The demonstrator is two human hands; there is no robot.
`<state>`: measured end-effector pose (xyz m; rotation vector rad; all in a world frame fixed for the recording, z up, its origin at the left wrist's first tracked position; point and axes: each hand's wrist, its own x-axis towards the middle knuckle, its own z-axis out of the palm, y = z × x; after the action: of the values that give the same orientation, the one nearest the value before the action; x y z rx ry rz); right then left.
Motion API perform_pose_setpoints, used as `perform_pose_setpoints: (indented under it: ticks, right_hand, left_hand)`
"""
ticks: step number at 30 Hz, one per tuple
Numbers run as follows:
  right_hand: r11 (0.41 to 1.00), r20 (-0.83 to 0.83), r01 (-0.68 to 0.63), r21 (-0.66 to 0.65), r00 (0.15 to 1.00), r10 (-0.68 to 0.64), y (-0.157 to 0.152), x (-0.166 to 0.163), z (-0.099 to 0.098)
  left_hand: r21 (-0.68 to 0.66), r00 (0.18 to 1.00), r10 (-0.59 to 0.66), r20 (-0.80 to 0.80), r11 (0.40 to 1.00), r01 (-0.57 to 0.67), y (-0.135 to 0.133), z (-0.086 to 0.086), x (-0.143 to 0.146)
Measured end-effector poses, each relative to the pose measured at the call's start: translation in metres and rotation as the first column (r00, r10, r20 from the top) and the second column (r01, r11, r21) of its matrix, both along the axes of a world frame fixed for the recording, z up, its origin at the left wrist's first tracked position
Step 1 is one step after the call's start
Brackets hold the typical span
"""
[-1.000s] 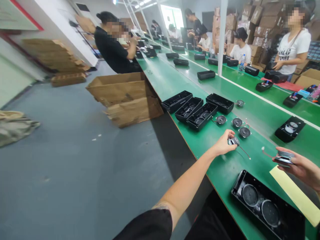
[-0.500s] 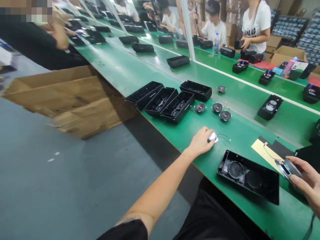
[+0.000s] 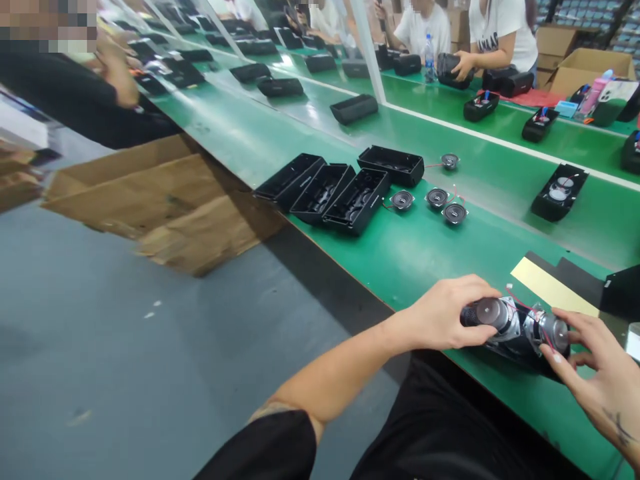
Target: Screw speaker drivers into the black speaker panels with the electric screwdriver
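Glossy green bench (image 3: 480, 257) under left hand (image 3: 453, 313) — cardboard box (image 3: 193, 243) beside — grey floor (image 3: 200, 373)

Along the near edge of the green tabletop (image 3: 415, 259), a bare patch leaves passage between the left hand (image 3: 457, 312) and four open, box-shaped black plastic casings (image 3: 357, 201). Farther from that edge, three round black metal-framed speakers (image 3: 438, 198) partly obstruct.

Casing (image 3: 525, 355) partly hidden under speakers (image 3: 493, 313), co-worker (image 3: 55, 93) cut off left; far housings (image 3: 256, 47) blurred
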<state>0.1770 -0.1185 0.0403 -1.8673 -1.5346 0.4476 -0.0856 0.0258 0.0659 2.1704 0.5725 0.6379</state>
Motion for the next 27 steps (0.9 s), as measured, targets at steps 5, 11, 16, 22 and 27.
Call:
perform_pose_setpoints:
  ticks: [5, 11, 16, 22, 27]
  right_hand:
    - [0.935, 0.287, -0.349, 0.068, 0.904, 0.317, 0.002, 0.006, -0.003]
    - [0.908, 0.644, -0.419, -0.030, 0.687, 0.338, 0.006, 0.010, -0.006]
    - [0.873, 0.738, -0.488, -0.007, 0.587, 0.334, 0.015, 0.007, -0.009]
    - [0.846, 0.715, -0.534, 0.000, 0.592, 0.373, 0.022, 0.008, -0.013]
    - [0.846, 0.678, -0.533, 0.006, 0.624, 0.388, 0.020, 0.005, -0.013]
  left_hand:
    - [0.206, 0.956, -0.037, -0.290, 0.973, 0.100, 0.001, -0.003, 0.009]
    - [0.255, 0.833, -0.081, -0.547, 0.932, 0.258, 0.002, 0.001, 0.012]
    - [0.241, 0.774, -0.106, -0.624, 0.916, 0.319, 0.004, -0.006, 0.018]
    - [0.243, 0.783, -0.114, -0.611, 0.915, 0.323, 0.006, -0.019, 0.019]
    - [0.262, 0.797, -0.121, -0.591, 0.906, 0.332, 0.006, -0.025, 0.017]
